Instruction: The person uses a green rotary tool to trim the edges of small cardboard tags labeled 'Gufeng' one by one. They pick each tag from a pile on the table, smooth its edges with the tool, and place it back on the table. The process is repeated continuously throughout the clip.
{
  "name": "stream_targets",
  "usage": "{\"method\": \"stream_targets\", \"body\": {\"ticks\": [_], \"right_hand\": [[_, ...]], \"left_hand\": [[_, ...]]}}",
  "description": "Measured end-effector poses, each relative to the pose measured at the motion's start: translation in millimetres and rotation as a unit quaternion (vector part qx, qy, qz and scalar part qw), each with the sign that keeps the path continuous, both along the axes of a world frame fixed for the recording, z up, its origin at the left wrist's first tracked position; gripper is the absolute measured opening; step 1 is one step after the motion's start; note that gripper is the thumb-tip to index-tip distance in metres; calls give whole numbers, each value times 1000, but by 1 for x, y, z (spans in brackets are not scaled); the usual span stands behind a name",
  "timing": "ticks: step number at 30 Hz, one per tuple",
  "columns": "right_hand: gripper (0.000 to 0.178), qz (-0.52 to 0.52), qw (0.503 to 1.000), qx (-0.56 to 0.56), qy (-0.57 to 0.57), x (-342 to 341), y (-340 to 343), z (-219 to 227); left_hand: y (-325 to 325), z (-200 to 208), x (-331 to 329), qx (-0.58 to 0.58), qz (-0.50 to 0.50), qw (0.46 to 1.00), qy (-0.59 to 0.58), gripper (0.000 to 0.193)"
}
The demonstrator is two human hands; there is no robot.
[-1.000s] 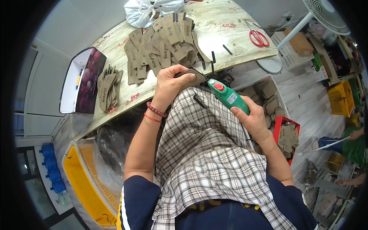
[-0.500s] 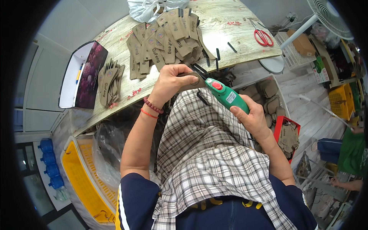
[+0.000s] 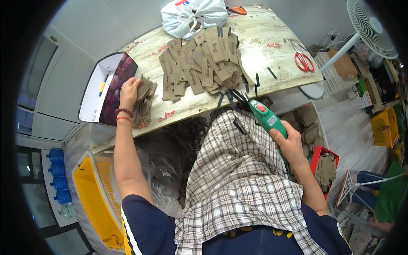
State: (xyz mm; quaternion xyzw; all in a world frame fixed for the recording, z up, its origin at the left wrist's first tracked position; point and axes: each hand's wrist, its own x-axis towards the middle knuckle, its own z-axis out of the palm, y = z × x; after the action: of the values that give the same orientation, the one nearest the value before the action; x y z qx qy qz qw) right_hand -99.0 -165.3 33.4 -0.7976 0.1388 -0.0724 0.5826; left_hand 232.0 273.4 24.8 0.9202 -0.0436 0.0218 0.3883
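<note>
My left hand (image 3: 128, 92) reaches to the small pile of khaki fabric strips (image 3: 144, 106) beside the box. Its thumb and fingers are closed on a strip at the pile's upper end. My right hand (image 3: 289, 140) grips a green handheld electric cutter (image 3: 270, 118) with a red button, its blades pointing toward the table edge. Just beyond those blades lie thin black trimmings (image 3: 233, 97). A larger heap of khaki strips with dark print and round emblems (image 3: 199, 70) covers the middle of the table. A black scrap (image 3: 239, 126) rests on my checked apron (image 3: 229, 157).
On the wooden-look table (image 3: 272, 25) are a white plastic bag (image 3: 193, 17), red-handled scissors (image 3: 304, 62) and an open printed box (image 3: 91, 95). Below stand a yellow basket (image 3: 91, 195) and a red box of strips (image 3: 325, 170). A fan (image 3: 369, 29) stands at right; a person in green (image 3: 389, 195) sits beyond.
My left hand has moved left from the cutter's tip to the small pile, taking the khaki strip away from the blades. My right hand still holds the cutter. The view has shifted slightly.
</note>
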Motion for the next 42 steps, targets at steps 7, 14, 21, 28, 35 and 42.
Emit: {"method": "stream_targets", "body": {"ticks": [7,14,21,28,35,42], "right_hand": [[36,-11,1000,-2,4,1,-2,-6],[38,-31,1000,3,4,-8,-5,-8],[39,-17,1000,-2,-17,-6,-5,-8],[37,-4,999,-27,-30,5,7,4],[41,13,998,-59,9,21,25,15],[43,25,998,-46,38,19,30,7]], "left_hand": [[-165,-20,-12,37,18,953,-301,13],[-282,-5,-5,-71,110,991,-42,30],[-272,-10,-15,-211,196,950,-121,19],[-209,-19,-32,-649,156,734,129,29],[-207,-43,-108,-572,126,809,55,14],[-199,-19,-146,-247,182,932,-191,9]]}}
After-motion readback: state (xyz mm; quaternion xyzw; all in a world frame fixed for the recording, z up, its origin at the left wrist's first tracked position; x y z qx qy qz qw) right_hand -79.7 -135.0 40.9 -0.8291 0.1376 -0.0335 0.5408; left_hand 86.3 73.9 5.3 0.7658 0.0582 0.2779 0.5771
